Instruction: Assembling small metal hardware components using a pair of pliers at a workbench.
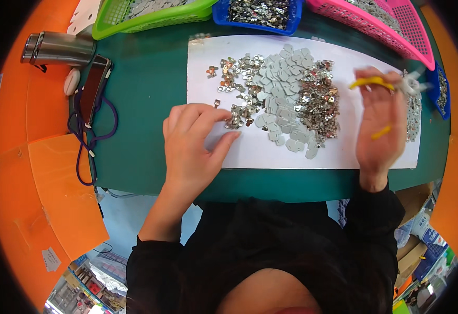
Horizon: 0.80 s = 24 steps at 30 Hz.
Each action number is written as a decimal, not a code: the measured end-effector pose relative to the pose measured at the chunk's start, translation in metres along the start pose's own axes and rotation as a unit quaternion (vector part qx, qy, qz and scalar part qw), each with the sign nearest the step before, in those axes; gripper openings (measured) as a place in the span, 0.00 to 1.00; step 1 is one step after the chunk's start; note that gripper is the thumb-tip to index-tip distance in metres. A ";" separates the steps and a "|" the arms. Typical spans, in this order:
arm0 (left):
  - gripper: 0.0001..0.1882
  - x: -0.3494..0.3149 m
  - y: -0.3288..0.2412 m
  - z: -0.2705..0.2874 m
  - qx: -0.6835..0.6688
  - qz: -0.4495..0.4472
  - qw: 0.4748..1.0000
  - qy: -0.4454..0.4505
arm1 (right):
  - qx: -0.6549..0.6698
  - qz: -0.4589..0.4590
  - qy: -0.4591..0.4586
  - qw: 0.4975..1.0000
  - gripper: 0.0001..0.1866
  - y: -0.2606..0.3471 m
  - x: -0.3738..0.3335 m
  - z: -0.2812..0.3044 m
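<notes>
My left hand [189, 141] is over the left edge of the white sheet [344, 157], thumb and forefinger apart beside a small heap of shiny metal clips [235, 119]. Nothing shows between those fingers. At the sheet's right side, my right hand [380, 123] is raised palm up and smeared by motion. Its fingers are curled round a yellow-handled hand tool [372, 81] whose pale end is too blurred to name. Flat grey plates [286, 78] lie piled mid-sheet. Right of them is a dense pile of metal pieces [319, 104], some coppery. More small silver parts [413, 112] lie past my right hand.
Along the far edge stand a green basket [155, 22], a blue tray [257, 26] and a pink basket [375, 34], all holding parts. A smaller blue tray [443, 91] sits far right. At left are a steel flask [64, 48] and a phone [92, 91] with a purple cord.
</notes>
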<state>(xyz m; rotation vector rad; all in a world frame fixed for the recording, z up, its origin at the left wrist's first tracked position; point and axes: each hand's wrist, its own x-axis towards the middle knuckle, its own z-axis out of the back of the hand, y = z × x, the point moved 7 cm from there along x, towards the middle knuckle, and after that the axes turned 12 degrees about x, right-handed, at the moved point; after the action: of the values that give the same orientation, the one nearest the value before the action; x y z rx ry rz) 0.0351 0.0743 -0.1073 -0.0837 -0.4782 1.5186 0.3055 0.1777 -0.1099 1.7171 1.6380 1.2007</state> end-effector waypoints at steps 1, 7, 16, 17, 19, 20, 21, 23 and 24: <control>0.15 0.000 -0.001 -0.001 0.001 0.004 1.000 0.001 | 0.002 -0.004 0.002 1.000 0.16 0.003 -0.003 0.007; 0.14 0.009 -0.007 -0.006 -0.044 0.017 0.999 0.000 | -0.235 0.076 0.096 0.964 0.13 0.010 -0.027 0.006; 0.10 0.010 -0.012 -0.008 -0.021 -0.010 1.000 0.007 | -0.359 0.038 0.113 0.925 0.11 0.021 -0.034 -0.012; 0.10 0.011 -0.014 -0.006 -0.056 -0.005 0.998 -0.003 | -0.345 0.023 0.128 0.930 0.10 0.018 -0.035 -0.015; 0.10 0.014 -0.020 -0.003 -0.089 -0.001 0.996 -0.014 | -0.346 0.025 0.138 0.927 0.10 0.017 -0.034 -0.021; 0.11 0.016 -0.027 -0.001 -0.053 -0.012 0.998 -0.016 | -0.347 0.027 0.152 0.925 0.10 0.017 -0.034 -0.025; 0.11 0.017 -0.032 -0.001 -0.017 -0.022 0.999 -0.018 | -0.344 0.025 0.155 0.926 0.10 0.015 -0.035 -0.026; 0.12 0.021 -0.038 -0.005 0.011 -0.040 0.999 -0.011 | -0.345 0.036 0.161 0.924 0.10 0.014 -0.038 -0.028; 0.12 0.022 -0.041 -0.008 0.039 -0.056 0.998 -0.003 | -0.345 0.045 0.168 0.922 0.11 0.014 -0.038 -0.030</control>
<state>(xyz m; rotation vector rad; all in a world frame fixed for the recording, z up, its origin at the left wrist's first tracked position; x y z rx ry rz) 0.0758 0.0947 -0.0947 0.0079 -0.4204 1.4257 0.2920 0.1318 -0.0934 1.1815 1.0851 1.9144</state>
